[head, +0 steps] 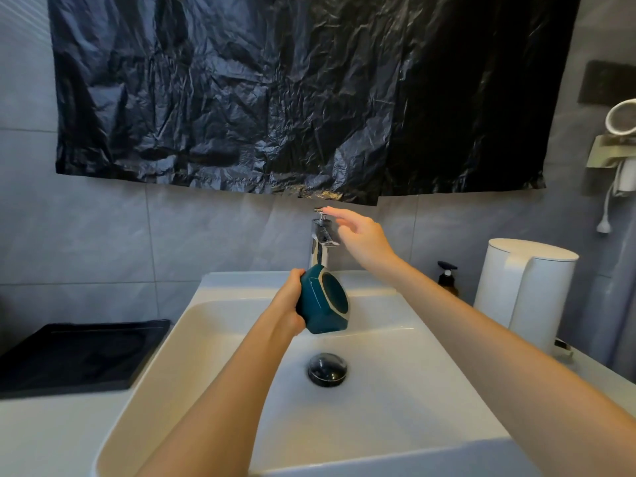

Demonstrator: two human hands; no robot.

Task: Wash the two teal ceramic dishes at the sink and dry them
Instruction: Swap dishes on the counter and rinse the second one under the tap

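Left hand (pixel 287 304) grips teal dish (pixel 323 299); right hand (pixel 359 235) open at faucet (pixel 320 241).

We held a teal ceramic dish (pixel 323 301) in our left hand (pixel 287 304), underside facing us, over the white sink (pixel 395 390) above the black drain stopper (pixel 327 369). Our right hand (pixel 361 237), fingers spread, reached beside the chrome faucet (pixel 320 241).

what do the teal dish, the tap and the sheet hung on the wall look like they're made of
Teal dish: looks like glazed ceramic, glossy with soft highlights and a paler unglazed-looking ring on its base.
Tap: seemingly chromed metal, with mirror-bright reflections.
Black sheet: likely thin plastic film, crinkled and shiny like a bin bag.
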